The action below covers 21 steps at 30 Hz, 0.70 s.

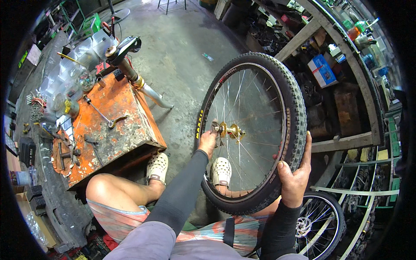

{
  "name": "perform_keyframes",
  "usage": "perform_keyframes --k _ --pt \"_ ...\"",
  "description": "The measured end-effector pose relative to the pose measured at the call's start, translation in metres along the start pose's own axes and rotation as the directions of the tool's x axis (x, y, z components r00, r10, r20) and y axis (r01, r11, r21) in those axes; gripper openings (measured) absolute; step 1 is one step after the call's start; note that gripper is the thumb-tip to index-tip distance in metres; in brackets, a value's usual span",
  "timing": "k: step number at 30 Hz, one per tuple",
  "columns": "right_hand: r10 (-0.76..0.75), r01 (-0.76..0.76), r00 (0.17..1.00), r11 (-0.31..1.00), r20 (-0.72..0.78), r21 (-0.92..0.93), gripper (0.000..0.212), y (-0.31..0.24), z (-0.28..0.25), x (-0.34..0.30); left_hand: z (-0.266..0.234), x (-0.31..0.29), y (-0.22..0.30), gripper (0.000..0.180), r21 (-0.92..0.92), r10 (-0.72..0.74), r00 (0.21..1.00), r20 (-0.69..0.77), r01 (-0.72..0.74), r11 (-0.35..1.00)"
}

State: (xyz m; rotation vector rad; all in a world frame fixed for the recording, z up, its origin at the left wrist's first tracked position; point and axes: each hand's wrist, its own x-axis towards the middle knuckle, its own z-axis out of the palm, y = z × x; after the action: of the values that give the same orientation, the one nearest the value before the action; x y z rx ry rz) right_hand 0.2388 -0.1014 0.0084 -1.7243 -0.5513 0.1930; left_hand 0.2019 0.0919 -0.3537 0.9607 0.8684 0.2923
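Observation:
A bicycle wheel [282, 93] with a knobby black tyre, black rim and thin spokes stands tilted in front of me. Its hub [234, 131] is gold-coloured. At the hub's left end, my left hand [209, 142] has its fingers closed on a small grey-brown piece that looks like a rag [215, 125]; spokes and fingers partly hide it. My right hand [295, 180] grips the tyre at its lower right, thumb on the near side and a finger stretched along the tread. The other fingers are partly hidden behind the tyre.
On the left, a worn orange workbench [125, 104] bears a ratchet-like tool [100, 113], plastic containers [65, 86] and a clamped fork-like part [130, 71]. Another wheel [323, 225] lies low right. Wooden shelves [346, 143] with parts line the right. My shoes [157, 168] rest on concrete.

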Motion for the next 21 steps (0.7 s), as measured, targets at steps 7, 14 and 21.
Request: perform_keyframes --k 7,14,21 --pt "0.006 -0.005 1.0 0.999 0.028 -0.032 0.105 0.005 -0.013 0.001 0.003 0.001 0.021 0.049 -0.238 -0.139 0.974 0.179 0.18 0.954" --pt "-0.026 0.026 1.0 1.0 0.009 -0.002 0.107 0.005 -0.007 -0.001 0.009 0.005 0.026 0.051 -0.338 -0.196 0.966 0.168 0.243 0.909" --pt "0.019 -0.019 0.999 1.0 0.036 -0.009 0.107 0.005 -0.009 0.002 -0.025 0.014 0.032 0.061 0.529 0.12 0.987 -0.103 -0.048 0.847"
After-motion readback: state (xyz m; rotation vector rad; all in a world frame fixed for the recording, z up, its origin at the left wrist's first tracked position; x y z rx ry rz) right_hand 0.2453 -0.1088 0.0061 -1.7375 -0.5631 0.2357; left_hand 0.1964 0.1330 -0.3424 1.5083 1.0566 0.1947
